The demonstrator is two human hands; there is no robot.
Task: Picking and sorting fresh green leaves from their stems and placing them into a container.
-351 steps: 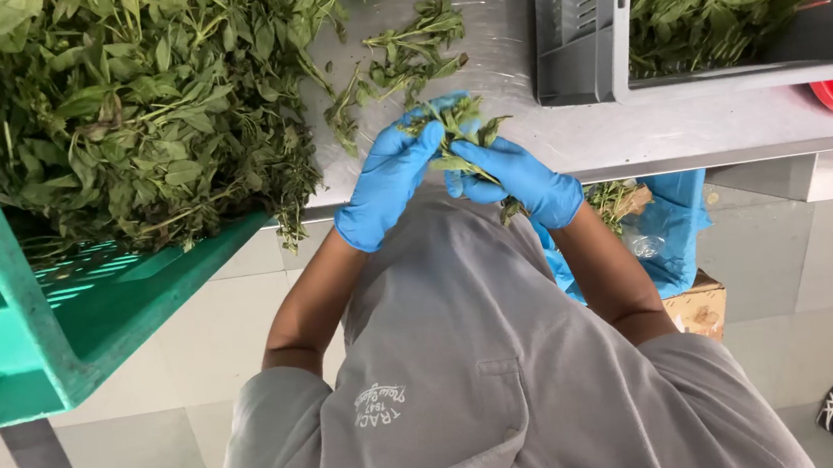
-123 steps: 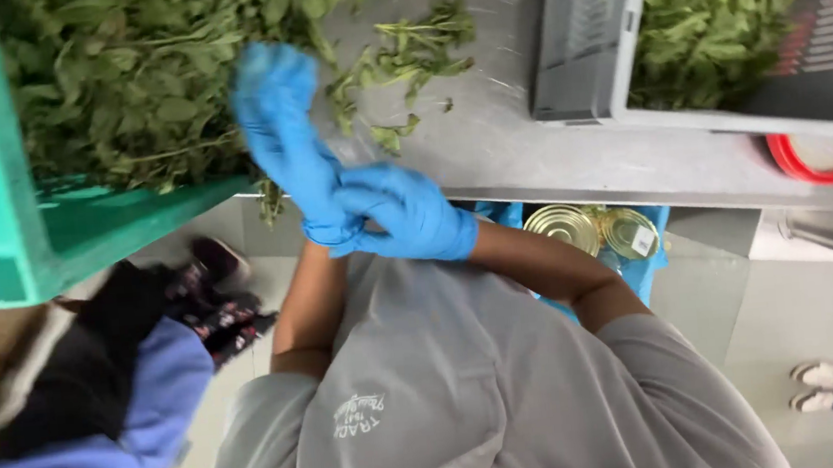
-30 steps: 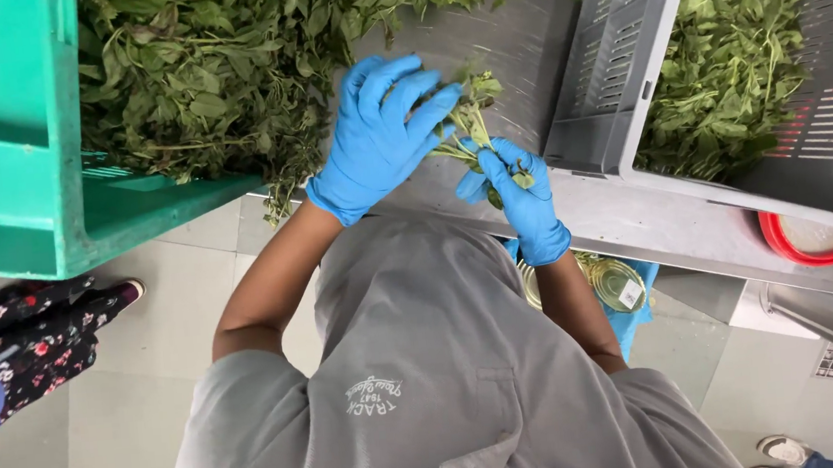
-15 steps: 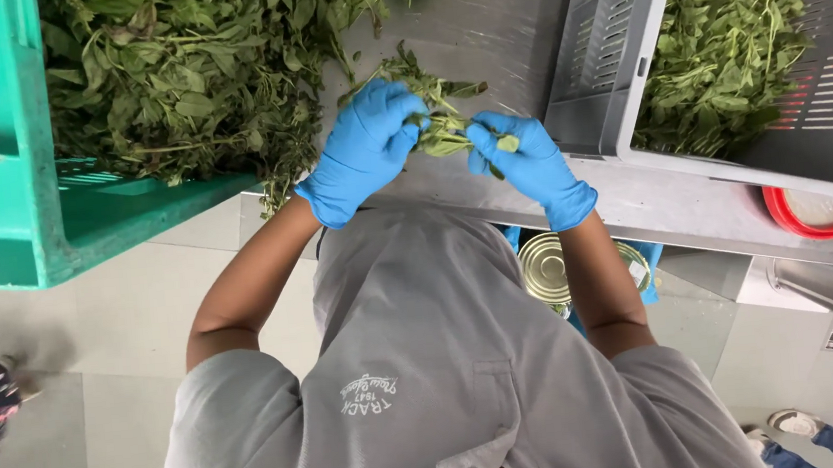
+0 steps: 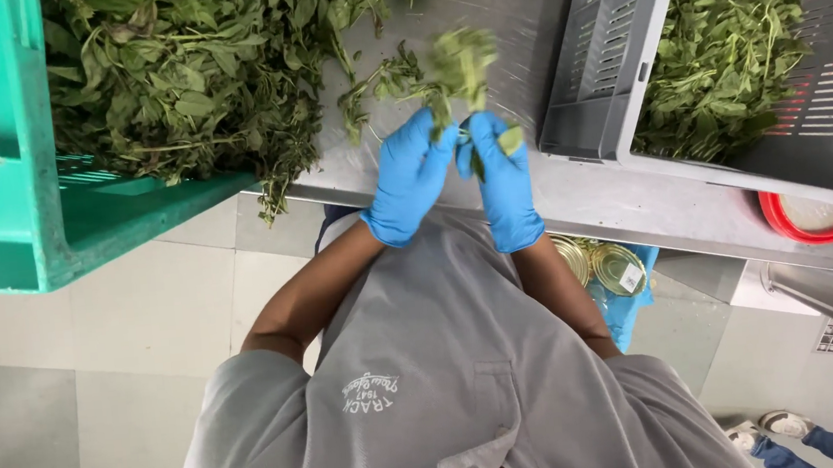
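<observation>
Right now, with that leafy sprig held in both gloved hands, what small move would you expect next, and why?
Probably a short swing to the right, to drop plucked leaves into the grey crate. Both the left hand and the right hand pinch the sprig above the steel table, and that crate already holds loose leaves.

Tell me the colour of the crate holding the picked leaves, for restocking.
Grey, a slotted plastic crate, shown in the head view.
</observation>
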